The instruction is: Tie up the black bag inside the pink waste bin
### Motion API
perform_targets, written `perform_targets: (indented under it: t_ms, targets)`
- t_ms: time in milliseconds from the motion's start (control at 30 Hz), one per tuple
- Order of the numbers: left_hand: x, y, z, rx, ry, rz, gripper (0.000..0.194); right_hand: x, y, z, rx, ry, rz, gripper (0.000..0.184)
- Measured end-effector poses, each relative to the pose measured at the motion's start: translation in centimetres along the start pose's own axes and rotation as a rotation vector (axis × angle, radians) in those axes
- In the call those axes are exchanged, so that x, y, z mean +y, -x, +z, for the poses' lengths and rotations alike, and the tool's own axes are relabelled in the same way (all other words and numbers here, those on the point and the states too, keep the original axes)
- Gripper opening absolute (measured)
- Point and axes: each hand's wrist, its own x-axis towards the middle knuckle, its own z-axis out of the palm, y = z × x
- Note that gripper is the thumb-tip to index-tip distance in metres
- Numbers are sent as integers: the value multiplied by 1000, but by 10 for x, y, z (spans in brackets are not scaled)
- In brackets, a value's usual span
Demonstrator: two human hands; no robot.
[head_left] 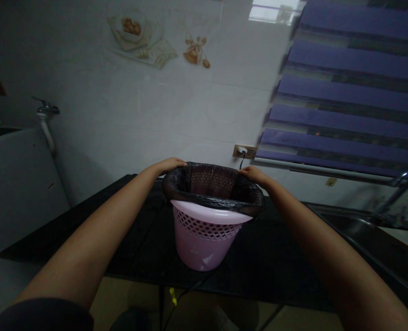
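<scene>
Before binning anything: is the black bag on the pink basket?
On: the black bag is folded over the rim of the pink wastebasket, with the left hand and right hand at its sides.

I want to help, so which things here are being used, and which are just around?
Being used:
left hand
right hand
black bag
pink basket

Just around:
black table
tap
sink
wall socket
striped blind
</scene>
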Motion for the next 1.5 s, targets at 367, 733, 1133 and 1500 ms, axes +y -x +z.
perform_targets:
  t_ms: [367, 733, 1133, 1500]
  targets:
    - [-6, -5, -1, 12, -33, 36, 24, -1, -1, 1, 14, 11, -10, 32]
    - [-11, -9, -1, 52, -7, 58, 22, -2, 0, 1, 37, 53, -37, 34]
    - [-8, -7, 4, 115, 20, 50, 18, -4, -2, 1, 69, 152, -85, 33]
    - [-8, -9, 4, 140, 1, 56, 17, -4, -4, 1, 67, 242, -127, 33]
